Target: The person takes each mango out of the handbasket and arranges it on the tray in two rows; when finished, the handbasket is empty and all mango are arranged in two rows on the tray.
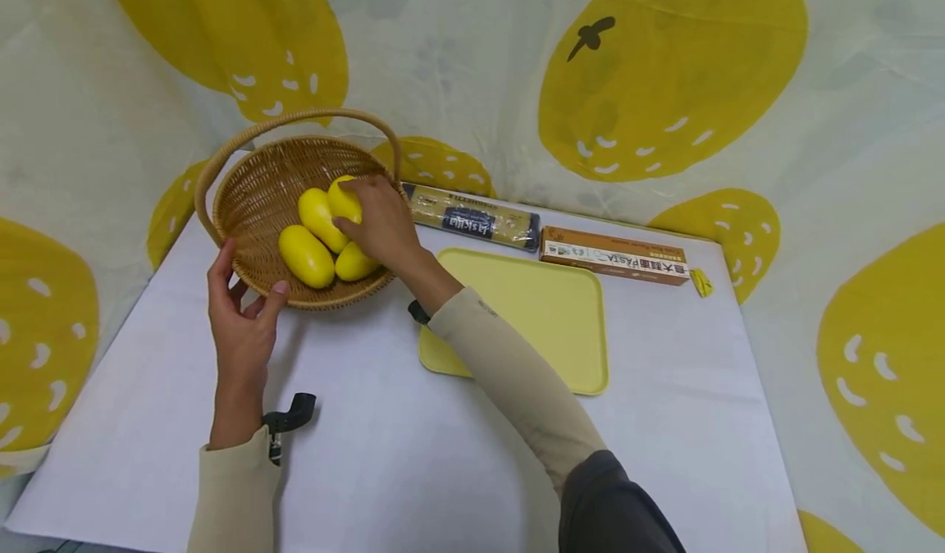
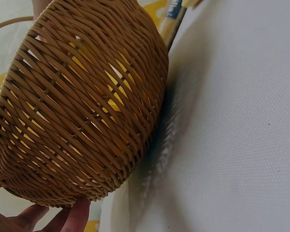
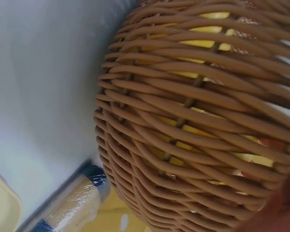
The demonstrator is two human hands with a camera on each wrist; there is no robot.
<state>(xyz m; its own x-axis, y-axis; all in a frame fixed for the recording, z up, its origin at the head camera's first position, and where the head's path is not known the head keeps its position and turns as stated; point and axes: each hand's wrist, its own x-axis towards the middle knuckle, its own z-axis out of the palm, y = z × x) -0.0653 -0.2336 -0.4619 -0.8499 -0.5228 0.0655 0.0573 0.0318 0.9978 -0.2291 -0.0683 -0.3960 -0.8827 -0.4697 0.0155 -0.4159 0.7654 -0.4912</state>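
Observation:
A brown wicker basket [image 1: 254,184] with an arched handle stands at the table's left back, tilted toward me. Several smooth yellow oval fruits [image 1: 306,256] lie inside it. My left hand [image 1: 247,327] holds the basket's near left rim, thumb toward the front; in the left wrist view its fingertips [image 2: 78,215] press against the weave. My right hand [image 1: 384,221] reaches over the right rim and grips the upper right yellow fruit [image 1: 344,198] between thumb and fingers. The right wrist view shows mostly the basket's outer wall [image 3: 183,111], with the fruits showing through gaps.
A pale yellow tray [image 1: 546,315] lies right of the basket, partly under my right forearm. Behind it are a spaghetti packet [image 1: 472,218] and a brown pasta box [image 1: 614,255]. A small yellow wrapped item [image 1: 701,283] sits by the box. A fruit-print cloth hangs behind the table.

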